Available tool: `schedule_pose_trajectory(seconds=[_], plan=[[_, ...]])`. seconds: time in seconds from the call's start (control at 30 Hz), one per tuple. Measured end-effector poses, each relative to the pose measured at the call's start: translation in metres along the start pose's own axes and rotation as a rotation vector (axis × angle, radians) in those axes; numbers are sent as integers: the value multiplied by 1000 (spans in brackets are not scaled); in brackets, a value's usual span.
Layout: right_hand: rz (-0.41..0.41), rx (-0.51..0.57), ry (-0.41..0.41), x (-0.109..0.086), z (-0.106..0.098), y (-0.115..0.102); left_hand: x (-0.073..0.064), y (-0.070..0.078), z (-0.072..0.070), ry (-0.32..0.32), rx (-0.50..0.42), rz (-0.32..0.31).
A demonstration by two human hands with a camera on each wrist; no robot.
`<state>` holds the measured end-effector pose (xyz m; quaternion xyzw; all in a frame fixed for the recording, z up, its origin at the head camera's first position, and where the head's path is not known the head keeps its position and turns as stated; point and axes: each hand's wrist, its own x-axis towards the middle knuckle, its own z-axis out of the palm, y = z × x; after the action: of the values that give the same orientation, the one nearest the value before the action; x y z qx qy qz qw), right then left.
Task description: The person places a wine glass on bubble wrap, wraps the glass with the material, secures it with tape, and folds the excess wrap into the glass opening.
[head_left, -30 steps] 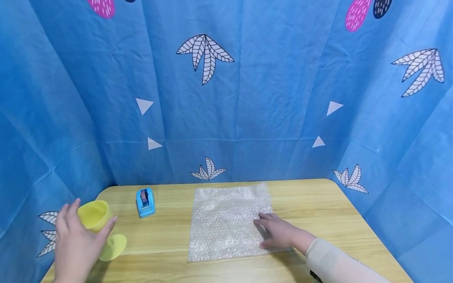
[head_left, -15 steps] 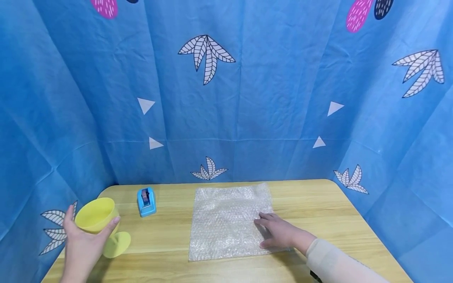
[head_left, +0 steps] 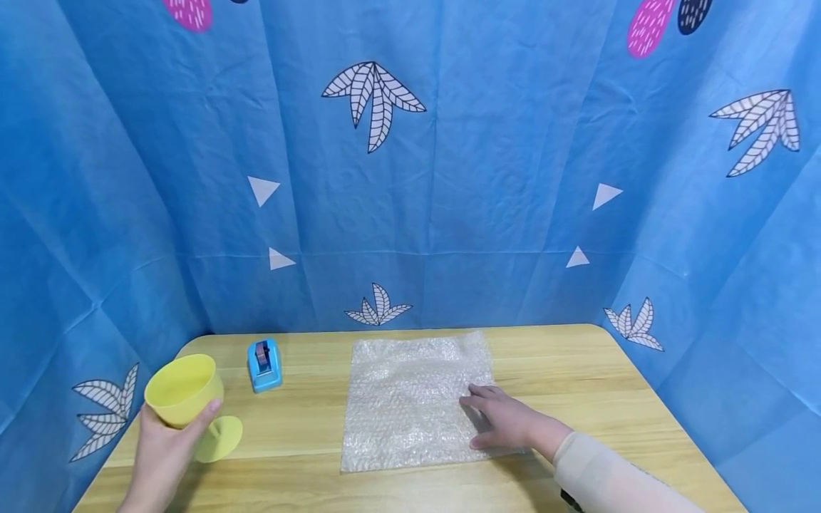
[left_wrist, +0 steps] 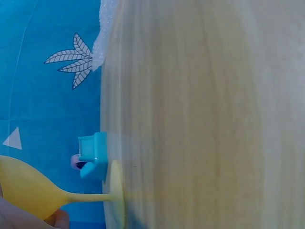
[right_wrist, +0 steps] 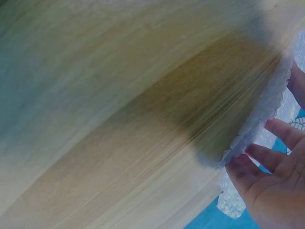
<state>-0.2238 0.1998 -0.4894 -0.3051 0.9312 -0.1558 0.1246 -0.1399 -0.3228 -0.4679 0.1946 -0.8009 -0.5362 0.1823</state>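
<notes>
At the left of the head view my left hand grips the bowl of a yellow goblet from below. The goblet's round foot is at the table surface; whether it touches cannot be told. The left wrist view shows the goblet side-on, its stem toward the wood, with few of my fingers visible. My right hand rests on the right edge of a clear sheet of bubble wrap, fingers spread and relaxed. In the right wrist view the fingertips of this hand touch the wrap's rim.
A blue tape dispenser stands on the wooden table, behind and to the right of the goblet. Blue patterned curtain encloses the table at the back and both sides.
My left hand has closed around the goblet's bowl and shifted a little right, with the goblet turning more upright. The right hand and bubble wrap have stayed still.
</notes>
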Motion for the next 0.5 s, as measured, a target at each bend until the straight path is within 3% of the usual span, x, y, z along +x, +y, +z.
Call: schedule_pose_trajectory(seconds=[0.17,0.37,0.5], plan=[[7,7,5,0,1,0,2,-6,2,-30,-9,74],[3,10,4,1,3,2,3,-12,2,-79,14,6],[3,12,4,0,2,2,2,-17,5,-102,38,18]])
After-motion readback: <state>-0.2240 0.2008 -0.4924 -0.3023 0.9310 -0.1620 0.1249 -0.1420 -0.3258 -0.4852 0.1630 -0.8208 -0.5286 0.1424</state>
